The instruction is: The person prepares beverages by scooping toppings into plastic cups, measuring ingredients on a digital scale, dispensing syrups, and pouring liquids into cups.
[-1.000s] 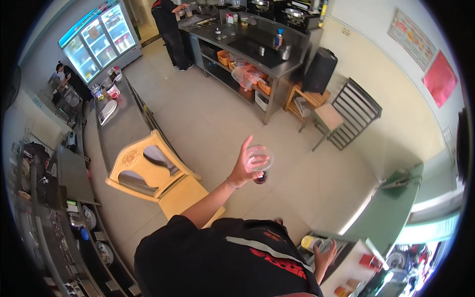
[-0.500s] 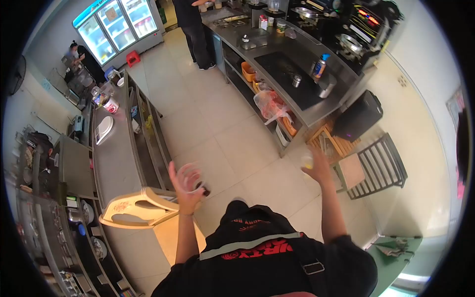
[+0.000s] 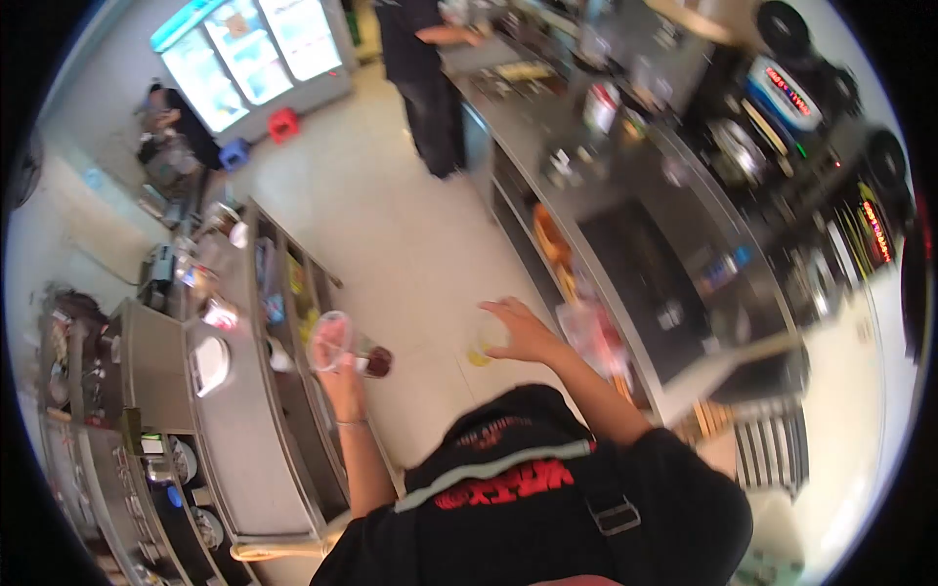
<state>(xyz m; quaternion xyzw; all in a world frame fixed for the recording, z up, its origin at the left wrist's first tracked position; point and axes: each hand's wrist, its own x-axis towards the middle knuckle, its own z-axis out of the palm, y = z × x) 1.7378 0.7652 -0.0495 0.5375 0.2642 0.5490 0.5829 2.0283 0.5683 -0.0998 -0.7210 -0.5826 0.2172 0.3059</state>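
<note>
The left hand point(image 3: 343, 389) has its grip wrapped around a clear, round plastic cup point(image 3: 334, 339) with dark red contents point(image 3: 377, 362) at the bottom; the cup is held over the edge of a long stainless-steel worktop point(image 3: 239, 435) with shelves beneath. The right hand point(image 3: 528, 332) has its fingers curled around a clear cup with pale yellow contents point(image 3: 480, 352), held above the beige tiled floor point(image 3: 405, 264), well apart from the first. On the left worktop lie a flat white device point(image 3: 211, 364) and, near it, a red-and-white tub point(image 3: 221, 314). Across the aisle, a second steel worktop point(image 3: 557, 186) carries a black rectangular mat point(image 3: 640, 278) and a blurred blue bottle point(image 3: 726, 267). A person in dark clothes point(image 3: 420, 68) stands at its far end.
</note>
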